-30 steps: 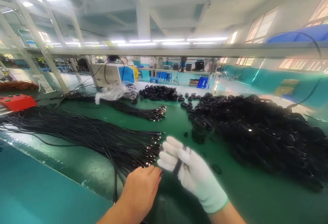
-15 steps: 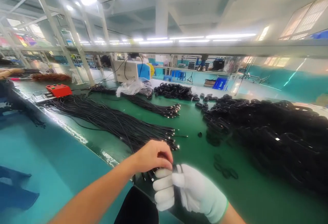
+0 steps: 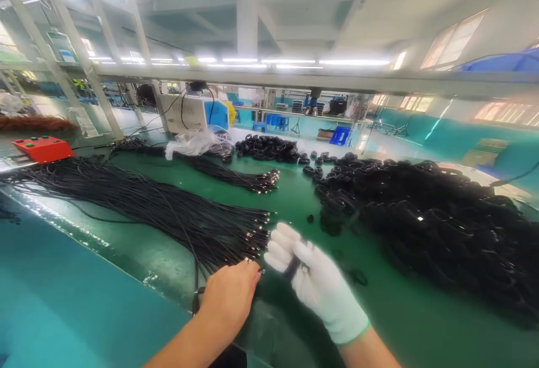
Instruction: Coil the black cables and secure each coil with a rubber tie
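Cable pick-up in progress: gloved right hand (image 3: 314,278) grips a black cable (image 3: 293,266); bare left hand (image 3: 231,296) closes on connector ends of the near cable bundle (image 3: 177,216) on the worktop (image 3: 379,323). Next move likely requires isolating one cable.

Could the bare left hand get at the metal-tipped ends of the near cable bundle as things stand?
Probably yes. The left hand lies right at the cable ends, with nothing between; the gloved right hand sits off to the side.

Gloved right hand (image 3: 314,278) fisted, knuckles up — bare left hand (image 3: 229,298) alongside, fingers curled
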Motion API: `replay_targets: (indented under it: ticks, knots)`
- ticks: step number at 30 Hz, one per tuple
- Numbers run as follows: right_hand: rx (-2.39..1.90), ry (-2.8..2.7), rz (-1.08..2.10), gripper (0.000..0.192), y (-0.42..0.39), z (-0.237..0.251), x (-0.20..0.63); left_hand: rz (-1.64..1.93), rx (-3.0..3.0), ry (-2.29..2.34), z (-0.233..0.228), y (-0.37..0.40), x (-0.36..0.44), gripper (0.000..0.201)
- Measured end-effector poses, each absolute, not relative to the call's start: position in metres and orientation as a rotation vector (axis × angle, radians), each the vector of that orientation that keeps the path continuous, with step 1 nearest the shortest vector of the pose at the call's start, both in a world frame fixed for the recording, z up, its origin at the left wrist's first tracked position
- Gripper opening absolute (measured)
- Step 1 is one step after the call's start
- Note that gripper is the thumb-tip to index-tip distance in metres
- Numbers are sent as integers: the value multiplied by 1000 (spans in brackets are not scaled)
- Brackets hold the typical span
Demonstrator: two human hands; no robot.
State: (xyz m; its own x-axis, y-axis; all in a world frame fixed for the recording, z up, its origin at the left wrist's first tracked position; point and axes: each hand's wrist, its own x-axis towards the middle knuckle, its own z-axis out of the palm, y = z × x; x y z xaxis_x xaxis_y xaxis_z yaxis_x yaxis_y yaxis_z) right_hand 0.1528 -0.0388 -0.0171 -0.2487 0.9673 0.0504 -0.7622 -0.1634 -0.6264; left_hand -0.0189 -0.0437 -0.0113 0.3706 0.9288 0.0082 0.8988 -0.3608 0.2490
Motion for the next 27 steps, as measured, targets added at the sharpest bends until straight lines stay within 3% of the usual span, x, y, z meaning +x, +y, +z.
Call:
replay_targets:
  ticks: [7,11,16,21,27]
  knots:
    - [-535,-600,1698,43,-40,-19,151,467,2734,1433,-18,-64,-6,21]
    - [-584,-719,1783,36,-47,-18,139,657,3073,1079,-5,-42,-20,18]
    - [-498,-797,2018,19,-53,-26,128,513,3184,628,27,-8,-39,19]
    - [-410,-732,2198,25,-56,-33,120,371,3015,487,27,9,-38,13]
    - [-459,-687,2268,25,-56,-38,124,452,3057,525,30,4,-33,11]
